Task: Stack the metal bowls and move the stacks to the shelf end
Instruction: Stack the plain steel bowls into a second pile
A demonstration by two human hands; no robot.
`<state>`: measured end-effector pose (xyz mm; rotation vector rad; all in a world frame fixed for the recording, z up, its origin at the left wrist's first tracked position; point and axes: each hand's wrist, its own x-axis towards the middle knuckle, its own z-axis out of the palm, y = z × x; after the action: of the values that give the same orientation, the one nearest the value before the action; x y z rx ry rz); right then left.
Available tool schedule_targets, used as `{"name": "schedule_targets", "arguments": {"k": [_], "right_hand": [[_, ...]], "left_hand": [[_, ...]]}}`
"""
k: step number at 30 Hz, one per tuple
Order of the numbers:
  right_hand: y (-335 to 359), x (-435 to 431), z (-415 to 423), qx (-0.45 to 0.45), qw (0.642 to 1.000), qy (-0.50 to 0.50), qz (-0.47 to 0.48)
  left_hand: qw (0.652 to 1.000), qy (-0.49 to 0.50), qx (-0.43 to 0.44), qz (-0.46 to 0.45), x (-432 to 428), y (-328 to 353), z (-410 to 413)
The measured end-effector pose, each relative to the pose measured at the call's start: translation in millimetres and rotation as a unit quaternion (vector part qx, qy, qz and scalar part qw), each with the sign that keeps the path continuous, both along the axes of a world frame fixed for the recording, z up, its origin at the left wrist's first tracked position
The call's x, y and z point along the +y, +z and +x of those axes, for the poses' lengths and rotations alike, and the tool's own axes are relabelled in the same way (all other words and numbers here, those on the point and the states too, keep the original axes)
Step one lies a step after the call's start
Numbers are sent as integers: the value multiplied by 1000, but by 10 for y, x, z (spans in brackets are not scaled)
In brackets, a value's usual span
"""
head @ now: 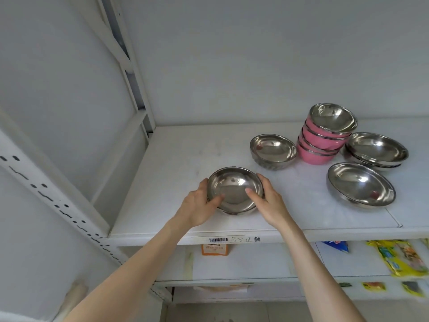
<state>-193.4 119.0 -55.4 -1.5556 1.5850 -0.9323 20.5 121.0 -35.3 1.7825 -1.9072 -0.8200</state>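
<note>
A white shelf (176,159) carries everything. To the right of the hands, well apart, stands a pink bowl stack (325,138) among loose metal bowls (361,185). The left hand (199,203) and right hand (270,201) clasp a small nested steel stack (234,191) between them, thumbs over its rim.

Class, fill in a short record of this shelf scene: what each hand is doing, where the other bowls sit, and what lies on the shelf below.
left hand: grips held bowls' left rim
right hand: grips right rim
held bowls: small nested stack
single bowls: one behind, one front right
pink bowl stack: leaning
steel stack: far right
lower shelf: yellow packets
</note>
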Motion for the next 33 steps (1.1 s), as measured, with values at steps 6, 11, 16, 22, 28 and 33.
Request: {"name": "schedule_targets", "arguments": {"k": [6,11,16,22,28,33], "right_hand": [[-22,-19,10,-20,1000,0,3],[-20,41,-46,-28,1000,-1,10],[36,146,-169,-39,999,2,15],[217,189,-416,-46,999,4,10],[472,144,-840,-30,999,12,-28],[753,140,-1327,-5,997,43,-58]], "left_hand": [[999,-1,51,11,-6,-31,-14],[997,-14,74,22,32,-9,-21],[995,-25,95,32,138,58,-95],[995,-24,99,17,224,228,-323],[995,-11,98,-29,265,452,-753],[992,10,115,-55,327,619,-1244]]}}
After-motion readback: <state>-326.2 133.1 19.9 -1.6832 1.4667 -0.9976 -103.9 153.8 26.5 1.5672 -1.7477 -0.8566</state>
